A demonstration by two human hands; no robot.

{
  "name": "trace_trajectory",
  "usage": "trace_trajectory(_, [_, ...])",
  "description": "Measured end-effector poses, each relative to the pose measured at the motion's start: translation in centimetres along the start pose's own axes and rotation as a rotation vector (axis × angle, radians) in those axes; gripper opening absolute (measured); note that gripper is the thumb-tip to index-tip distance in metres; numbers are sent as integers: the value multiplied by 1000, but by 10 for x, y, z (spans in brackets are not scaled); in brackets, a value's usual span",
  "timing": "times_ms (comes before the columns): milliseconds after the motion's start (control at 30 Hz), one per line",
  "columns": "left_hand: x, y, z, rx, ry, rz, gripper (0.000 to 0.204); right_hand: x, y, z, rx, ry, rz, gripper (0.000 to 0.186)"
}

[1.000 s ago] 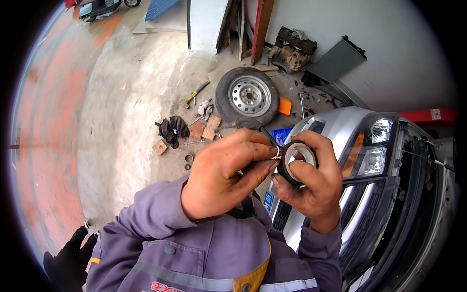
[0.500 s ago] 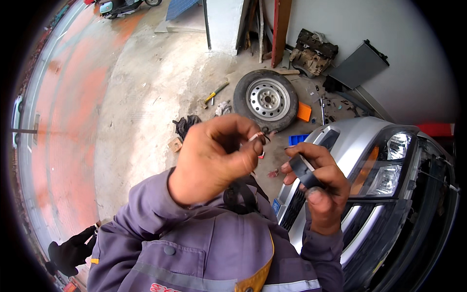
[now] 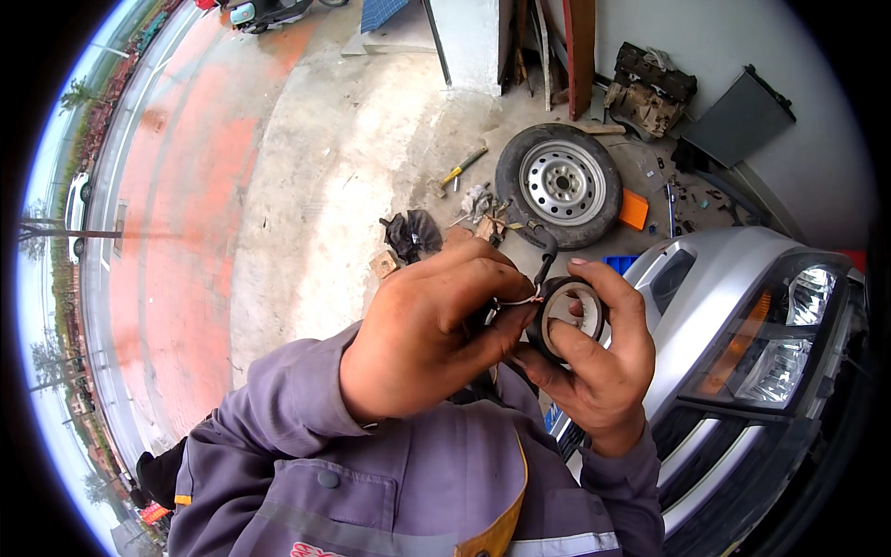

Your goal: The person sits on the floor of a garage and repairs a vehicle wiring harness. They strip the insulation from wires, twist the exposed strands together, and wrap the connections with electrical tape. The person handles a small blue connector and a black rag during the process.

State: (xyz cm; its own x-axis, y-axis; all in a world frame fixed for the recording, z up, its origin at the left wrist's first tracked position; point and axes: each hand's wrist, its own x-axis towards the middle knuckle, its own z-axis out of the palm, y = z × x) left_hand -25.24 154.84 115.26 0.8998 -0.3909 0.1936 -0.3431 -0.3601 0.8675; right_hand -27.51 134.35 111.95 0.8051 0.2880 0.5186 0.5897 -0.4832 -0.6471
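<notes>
Pinched between the thumb and fingers of my left hand is a thin pale wire, with what looks like bare copper at its tip. A black cable end stands up just beyond the fingertips; whether it joins the wire is hard to make out. My right hand grips a roll of black electrical tape, with fingers at its rim and in its pale core. The roll sits right by the wire tip, and the fingers of both hands nearly meet there.
At the right stands a silver car front with its headlight. On the floor ahead lie a wheel, a yellow-handled hammer, a black plastic bag and an orange piece. An engine part rests against the wall.
My hands have come together, bringing the tape roll up against the wire. The roll has turned so its open core shows. The whole view has swung left.
</notes>
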Motion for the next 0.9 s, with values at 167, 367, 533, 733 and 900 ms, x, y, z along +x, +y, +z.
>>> trace_trajectory(167, [8,-2,9,52,42,40,15,-9,4,4,87,75,46,29])
trace_trajectory(367, [6,-4,17,-471,-85,-380,11,-32,14,10,317,199,99,31])
trace_trajectory(533, [2,1,19,-685,-98,-491,17,-40,16,3,178,187,78,32])
trace_trajectory(733, [-6,-2,32,-439,16,-233,14,-39,8,2,21,149,46,35])
trace_trajectory(900, [-1,-2,30,-106,52,6,15,-37,7,2,32,140,25,33])
